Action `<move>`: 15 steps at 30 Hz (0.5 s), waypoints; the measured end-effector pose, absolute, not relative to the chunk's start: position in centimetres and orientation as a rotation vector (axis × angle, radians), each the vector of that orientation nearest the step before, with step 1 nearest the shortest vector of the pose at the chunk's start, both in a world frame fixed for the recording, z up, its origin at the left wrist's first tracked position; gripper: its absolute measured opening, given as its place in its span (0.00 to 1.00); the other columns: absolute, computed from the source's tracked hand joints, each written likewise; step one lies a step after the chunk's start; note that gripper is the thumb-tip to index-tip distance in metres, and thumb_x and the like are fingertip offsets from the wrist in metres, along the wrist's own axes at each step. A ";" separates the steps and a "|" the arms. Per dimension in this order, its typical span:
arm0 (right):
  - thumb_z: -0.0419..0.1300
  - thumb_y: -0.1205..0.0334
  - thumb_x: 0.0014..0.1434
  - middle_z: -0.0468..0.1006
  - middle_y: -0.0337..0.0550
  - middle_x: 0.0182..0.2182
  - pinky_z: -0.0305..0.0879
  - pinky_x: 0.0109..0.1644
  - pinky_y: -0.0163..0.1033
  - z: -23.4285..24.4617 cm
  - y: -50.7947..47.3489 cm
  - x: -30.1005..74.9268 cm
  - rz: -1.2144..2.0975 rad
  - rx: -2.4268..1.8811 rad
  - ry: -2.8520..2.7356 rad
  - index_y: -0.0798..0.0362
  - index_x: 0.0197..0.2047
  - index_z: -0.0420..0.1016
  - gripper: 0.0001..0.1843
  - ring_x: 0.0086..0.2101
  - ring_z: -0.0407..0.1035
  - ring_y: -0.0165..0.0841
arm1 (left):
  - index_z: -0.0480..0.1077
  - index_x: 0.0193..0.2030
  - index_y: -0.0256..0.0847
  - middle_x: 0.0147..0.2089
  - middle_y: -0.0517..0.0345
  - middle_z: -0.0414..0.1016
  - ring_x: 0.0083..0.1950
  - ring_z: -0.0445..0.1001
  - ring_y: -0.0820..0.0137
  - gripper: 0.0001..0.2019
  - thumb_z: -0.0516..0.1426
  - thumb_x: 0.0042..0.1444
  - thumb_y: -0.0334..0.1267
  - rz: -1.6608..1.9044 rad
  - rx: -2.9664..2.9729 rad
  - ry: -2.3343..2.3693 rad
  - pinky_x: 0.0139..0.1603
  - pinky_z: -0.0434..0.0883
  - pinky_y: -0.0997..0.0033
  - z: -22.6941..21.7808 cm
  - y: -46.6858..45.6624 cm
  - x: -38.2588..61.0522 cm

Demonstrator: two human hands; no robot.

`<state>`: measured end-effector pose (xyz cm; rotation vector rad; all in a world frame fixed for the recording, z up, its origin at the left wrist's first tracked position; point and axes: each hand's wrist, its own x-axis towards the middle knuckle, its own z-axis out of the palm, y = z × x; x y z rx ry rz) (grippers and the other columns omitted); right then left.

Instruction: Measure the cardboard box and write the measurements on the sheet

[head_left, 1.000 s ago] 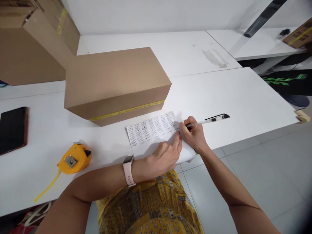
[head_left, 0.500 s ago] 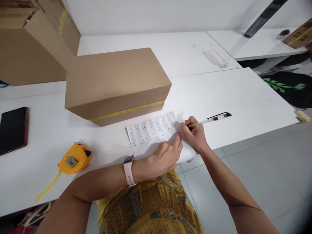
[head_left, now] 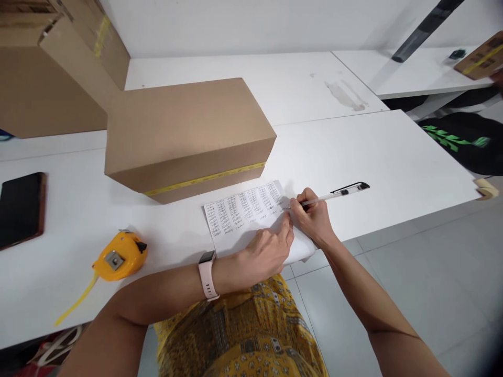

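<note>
Pinches the pen (head_left: 326,197) near its tip with the right hand (head_left: 314,217), right of frame centre! Presses the paper (head_left: 244,212), just below centre, with the left hand (head_left: 267,250), loosely spread. Expect a light, stiff pen: pinch low. Expect thin, easily creased paper: pin flat.

No word or number can be read with certainty. The white sheet of paper (head_left: 228,243) bears small dark handwriting (head_left: 236,212), set in several columns of short, similar-looking entries, too fine to make out. The yellow tape (head_left: 204,179) along the front of the large closed cardboard box (head_left: 188,125) carries tiny illegible marks. A green leaf-like emblem (head_left: 444,137) stands on a black item (head_left: 467,157) at far right.
</note>
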<state>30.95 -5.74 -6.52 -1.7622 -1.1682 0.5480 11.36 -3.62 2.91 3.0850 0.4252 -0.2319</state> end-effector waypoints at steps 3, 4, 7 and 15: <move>0.60 0.60 0.59 0.63 0.31 0.18 0.53 0.27 0.37 -6.6 -5.7 31.0 0.553 -1.745 -1.152 0.47 0.27 0.59 0.14 0.22 0.55 0.28 | 0.61 0.74 0.39 0.76 0.33 0.56 0.39 0.76 0.62 0.29 0.52 0.67 0.37 -0.244 3.079 0.427 0.38 0.66 0.61 2.8 -3.6 11.4; 0.60 0.60 0.59 0.62 0.31 0.18 0.53 0.27 0.37 -6.6 -5.7 31.0 0.550 -1.743 -1.155 0.47 0.27 0.58 0.14 0.22 0.55 0.28 | 0.61 0.74 0.38 0.76 0.33 0.55 0.38 0.76 0.63 0.28 0.52 0.68 0.37 -0.257 3.083 0.426 0.38 0.66 0.61 2.8 -3.6 11.4; 0.61 0.60 0.58 0.62 0.31 0.18 0.52 0.26 0.37 -6.5 -5.7 31.0 0.534 -1.753 -1.173 0.47 0.26 0.58 0.14 0.22 0.55 0.28 | 0.61 0.73 0.32 0.76 0.30 0.54 0.37 0.75 0.65 0.27 0.49 0.69 0.36 -0.286 3.082 0.420 0.37 0.66 0.62 2.8 -3.6 11.4; 0.61 0.61 0.58 0.62 0.32 0.18 0.53 0.26 0.37 -6.6 -5.7 30.9 0.542 -1.766 -1.154 0.47 0.26 0.59 0.14 0.22 0.55 0.29 | 0.59 0.75 0.33 0.76 0.32 0.54 0.38 0.77 0.64 0.30 0.52 0.66 0.33 -0.291 3.027 0.436 0.37 0.70 0.63 2.7 -3.6 11.6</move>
